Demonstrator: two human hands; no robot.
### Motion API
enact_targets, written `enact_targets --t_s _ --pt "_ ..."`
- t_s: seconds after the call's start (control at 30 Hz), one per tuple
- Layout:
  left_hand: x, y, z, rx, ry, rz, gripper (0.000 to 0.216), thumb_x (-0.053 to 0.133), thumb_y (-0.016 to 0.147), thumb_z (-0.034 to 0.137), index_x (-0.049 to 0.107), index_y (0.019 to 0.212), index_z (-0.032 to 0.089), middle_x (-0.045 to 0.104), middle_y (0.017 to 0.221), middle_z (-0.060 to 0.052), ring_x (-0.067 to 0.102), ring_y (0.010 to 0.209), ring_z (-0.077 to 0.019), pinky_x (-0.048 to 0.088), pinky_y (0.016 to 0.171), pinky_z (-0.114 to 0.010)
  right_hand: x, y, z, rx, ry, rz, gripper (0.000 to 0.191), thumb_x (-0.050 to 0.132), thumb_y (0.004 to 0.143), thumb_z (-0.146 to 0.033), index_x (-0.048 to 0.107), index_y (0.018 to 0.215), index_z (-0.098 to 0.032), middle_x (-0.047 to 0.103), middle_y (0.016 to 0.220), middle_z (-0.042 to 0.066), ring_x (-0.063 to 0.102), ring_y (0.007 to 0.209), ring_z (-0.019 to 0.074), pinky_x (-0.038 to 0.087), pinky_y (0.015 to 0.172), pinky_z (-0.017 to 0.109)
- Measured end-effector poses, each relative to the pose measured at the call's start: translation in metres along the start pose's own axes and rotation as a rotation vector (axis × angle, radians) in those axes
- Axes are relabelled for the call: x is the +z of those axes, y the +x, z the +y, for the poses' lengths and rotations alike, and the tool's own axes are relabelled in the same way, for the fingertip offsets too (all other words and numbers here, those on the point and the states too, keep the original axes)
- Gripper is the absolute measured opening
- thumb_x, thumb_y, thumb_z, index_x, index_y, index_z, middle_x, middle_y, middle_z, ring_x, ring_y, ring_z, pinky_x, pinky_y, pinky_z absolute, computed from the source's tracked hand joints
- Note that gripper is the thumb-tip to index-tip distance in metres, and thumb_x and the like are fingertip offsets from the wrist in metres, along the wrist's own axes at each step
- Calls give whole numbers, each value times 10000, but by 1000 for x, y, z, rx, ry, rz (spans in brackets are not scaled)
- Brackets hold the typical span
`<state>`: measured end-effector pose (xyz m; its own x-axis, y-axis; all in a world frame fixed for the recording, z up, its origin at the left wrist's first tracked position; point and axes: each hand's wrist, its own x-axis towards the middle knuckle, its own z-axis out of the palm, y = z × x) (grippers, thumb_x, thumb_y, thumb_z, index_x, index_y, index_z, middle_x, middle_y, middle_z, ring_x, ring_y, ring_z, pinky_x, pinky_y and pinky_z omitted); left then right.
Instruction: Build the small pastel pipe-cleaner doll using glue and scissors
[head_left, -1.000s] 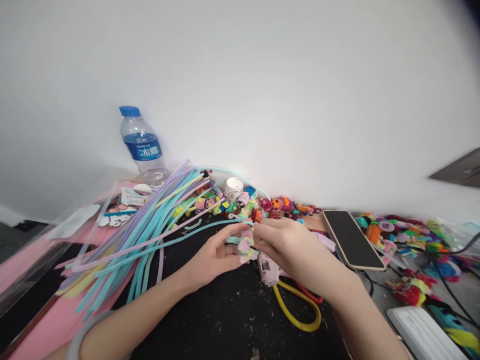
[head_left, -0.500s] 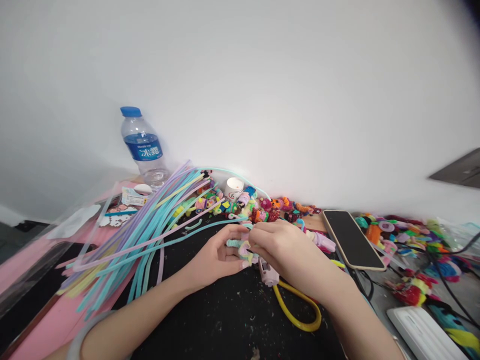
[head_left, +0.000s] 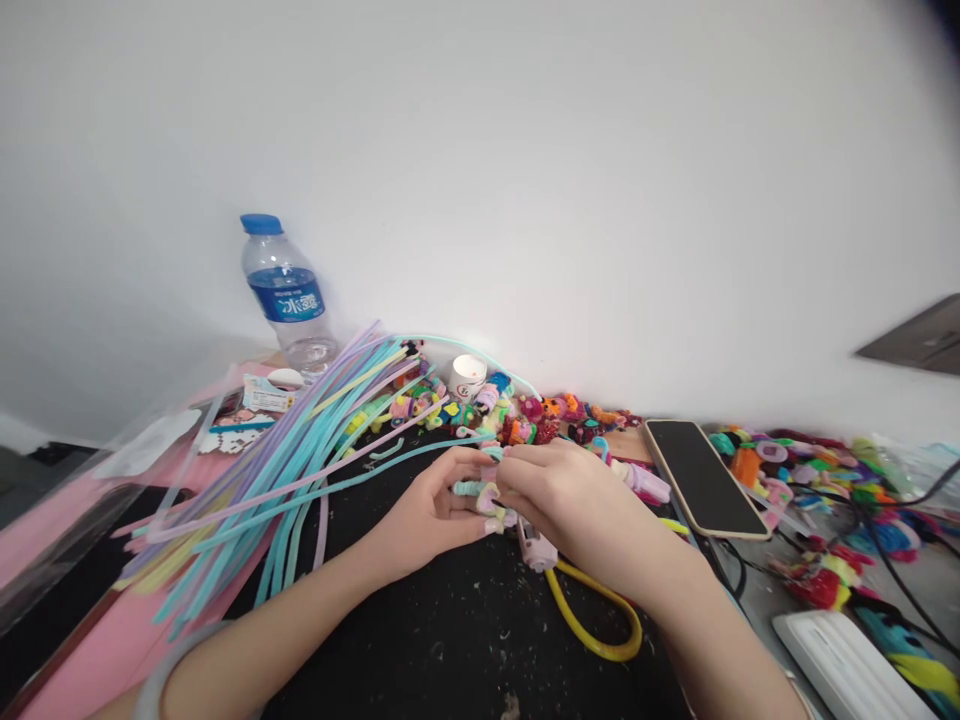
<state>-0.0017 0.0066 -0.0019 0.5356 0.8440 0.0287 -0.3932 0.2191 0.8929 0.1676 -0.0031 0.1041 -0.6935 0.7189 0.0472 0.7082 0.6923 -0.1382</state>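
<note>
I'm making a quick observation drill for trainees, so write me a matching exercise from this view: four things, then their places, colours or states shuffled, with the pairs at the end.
Things
1. bottle
2. phone
3. pastel fuzzy piece
4. small cup

Places, colours or states
A. between the left hand and the right hand
B. white and open-topped, beside colourful fuzzy figures
C. see-through and blue-capped
D. lying face up, black in front with a pale edge

Pairs: 1-C, 2-D, 3-A, 4-B
</note>
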Motion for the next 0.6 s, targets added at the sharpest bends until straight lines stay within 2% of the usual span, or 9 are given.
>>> enact_targets --t_s 0.13,0.3,0.6 --pt "2 0 2 6 -2 6 428 735 668 107 527 1027 211 577 1050 -47 606 811 -138 478 739 -296 1 0 0 -3 5 7 158 468 893 -106 502 750 -163 545 758 7 450 610 105 316 576 244" --pt "1 -1 2 38 50 32 414 730 669 101 542 1020 213 597 1049 -51 603 875 -161 474 776 -311 3 -2 3 1 -15 40 177 448 902 -123 495 738 -170 524 715 -5 441 612 109 303 570 246" --pt "-1 1 3 64 -25 77 408 746 660 125 540 1000 215 628 1032 -46 613 877 -169 458 801 -323 -1 -4 6 18 7 92 228 424 918 -174 491 700 -170 494 666 -8 418 581 104 283 555 243"
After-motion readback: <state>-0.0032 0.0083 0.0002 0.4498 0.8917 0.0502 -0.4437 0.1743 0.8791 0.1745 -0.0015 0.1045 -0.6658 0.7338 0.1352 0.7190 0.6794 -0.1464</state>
